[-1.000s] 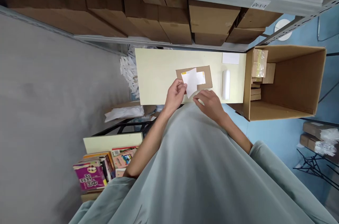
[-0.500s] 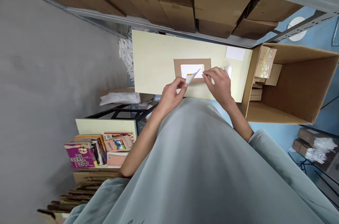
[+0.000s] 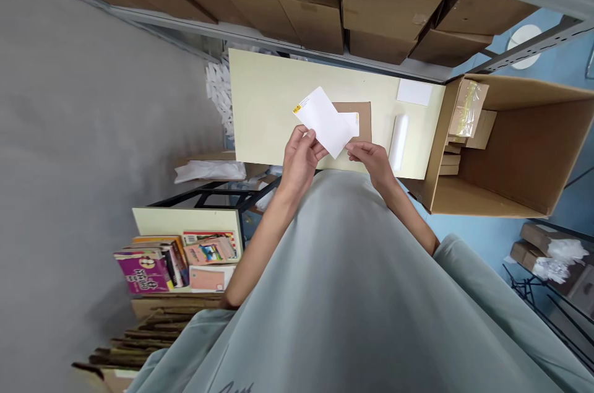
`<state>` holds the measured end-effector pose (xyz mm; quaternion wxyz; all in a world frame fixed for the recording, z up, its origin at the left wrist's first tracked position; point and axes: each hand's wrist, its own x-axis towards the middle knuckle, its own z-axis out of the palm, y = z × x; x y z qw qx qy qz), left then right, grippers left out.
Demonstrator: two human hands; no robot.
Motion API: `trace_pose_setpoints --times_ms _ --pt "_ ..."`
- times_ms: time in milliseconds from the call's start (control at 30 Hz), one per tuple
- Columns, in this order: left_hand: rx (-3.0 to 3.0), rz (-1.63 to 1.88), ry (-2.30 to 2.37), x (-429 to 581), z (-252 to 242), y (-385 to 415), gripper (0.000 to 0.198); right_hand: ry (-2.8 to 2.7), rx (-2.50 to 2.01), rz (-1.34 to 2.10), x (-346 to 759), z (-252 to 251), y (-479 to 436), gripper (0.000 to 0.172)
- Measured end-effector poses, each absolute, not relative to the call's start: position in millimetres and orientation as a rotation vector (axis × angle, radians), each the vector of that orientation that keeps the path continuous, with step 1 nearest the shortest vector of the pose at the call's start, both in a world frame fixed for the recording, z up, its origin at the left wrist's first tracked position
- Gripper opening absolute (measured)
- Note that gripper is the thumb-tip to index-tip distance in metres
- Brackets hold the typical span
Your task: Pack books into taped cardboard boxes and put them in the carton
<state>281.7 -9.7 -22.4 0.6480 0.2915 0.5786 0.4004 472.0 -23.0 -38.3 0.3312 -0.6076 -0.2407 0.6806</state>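
Observation:
My left hand (image 3: 299, 156) pinches a white card (image 3: 321, 117) with a small yellow mark at its upper left corner. The card is tilted over a flat brown cardboard piece (image 3: 364, 122) on the pale yellow table. A white label (image 3: 353, 123) on the cardboard shows partly behind the card. My right hand (image 3: 371, 161) is just right of the card's lower corner, thumb and fingers pressed together; whatever they hold, if anything, is too small to make out. A white roll (image 3: 399, 141) lies to the right of the cardboard.
A white paper (image 3: 414, 92) lies at the table's back right. An open cardboard box (image 3: 515, 145) holding small cartons adjoins the table's right end. Brown boxes (image 3: 390, 0) fill the shelf behind. Books (image 3: 146, 270) stand at the lower left.
The card in my left hand has opened out flat and turned, now covering much of the white label. My right hand has moved slightly left and down, uncovering the white roll.

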Motion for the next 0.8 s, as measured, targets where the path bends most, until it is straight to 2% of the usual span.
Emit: trace_pose_setpoints --times_ms 300,400,500,667,800 --pt "0.731 0.865 1.319 275 -27 -2 0.057 -0.558 -1.581 1.718 463 -43 -18 0.036" --pt "0.779 0.86 1.338 268 -36 0 0.056 -0.638 -1.626 1.588 458 -44 -17 0.036" --pt "1.011 0.75 1.414 252 -48 1 0.053 -0.907 -1.687 1.32 458 -42 -18 0.032" --pt "1.372 0.34 1.603 218 -70 2 0.044 -1.604 -1.697 0.84 466 -36 -19 0.017" --pt "1.235 0.591 1.533 208 -87 4 0.051 -2.14 -1.501 0.55 468 -29 -21 0.022"
